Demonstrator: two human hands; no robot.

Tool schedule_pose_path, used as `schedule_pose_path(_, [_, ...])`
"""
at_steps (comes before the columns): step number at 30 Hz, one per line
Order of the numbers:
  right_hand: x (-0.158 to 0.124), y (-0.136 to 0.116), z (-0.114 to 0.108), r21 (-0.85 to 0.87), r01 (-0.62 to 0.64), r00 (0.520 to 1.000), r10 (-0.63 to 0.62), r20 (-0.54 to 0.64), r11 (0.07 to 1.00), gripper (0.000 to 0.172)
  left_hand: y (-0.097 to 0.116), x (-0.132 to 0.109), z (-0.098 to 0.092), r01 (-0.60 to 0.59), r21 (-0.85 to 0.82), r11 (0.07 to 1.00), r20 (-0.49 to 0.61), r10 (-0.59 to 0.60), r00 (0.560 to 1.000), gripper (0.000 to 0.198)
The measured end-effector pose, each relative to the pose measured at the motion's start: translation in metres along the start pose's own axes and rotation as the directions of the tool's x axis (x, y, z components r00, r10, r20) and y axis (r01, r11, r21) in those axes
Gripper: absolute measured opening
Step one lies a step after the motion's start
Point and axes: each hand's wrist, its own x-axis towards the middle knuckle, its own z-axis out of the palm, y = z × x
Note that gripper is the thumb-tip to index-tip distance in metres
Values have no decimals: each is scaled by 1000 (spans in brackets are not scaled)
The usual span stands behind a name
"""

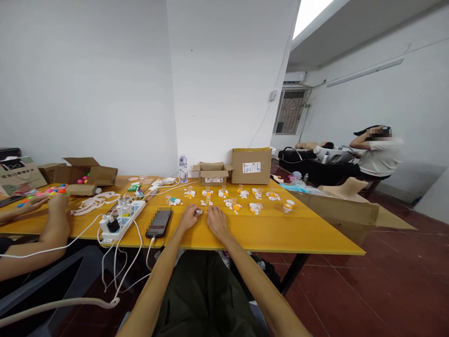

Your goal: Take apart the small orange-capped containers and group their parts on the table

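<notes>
My left hand (190, 217) rests on the yellow table (280, 234), fingers curled together around a small white round piece (199, 212). Close by on the right, my right hand (216, 220) has its fingers bent down to the tabletop; a speck of orange-red shows at its fingertips, too small to name. Just beyond both hands lie small white discs (203, 203). Farther back are several little piles of white and orange plastic parts, such as one pile (233, 205), with clear cups among them. A teal ring (174, 201) lies in a pile to the left.
A phone (159, 223) and a white power strip (124, 220) with cables lie left of me. Two cardboard boxes, one open (213, 174) and one taller (251, 167), stand against the wall. Stacked lidded cups (288, 206) stand right. A co-worker's arms (56, 215) reach in at left.
</notes>
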Motion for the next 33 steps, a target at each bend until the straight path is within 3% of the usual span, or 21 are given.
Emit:
schedule_pose_path(14, [-1,-8,-13,-62,-137,989,140,47,989,35,3,1,1,-20,52,998,-5,20,1000,14])
schedule_pose_path(25, [-4,-19,-33,-121,-266,959,275,73,956,28,14,-3,-3,2,129,992,2,-2,1000,13])
schedule_pose_path(33, [-3,-14,-29,-89,-286,955,292,56,954,26,12,-3,-1,15,137,990,17,-18,1000,11])
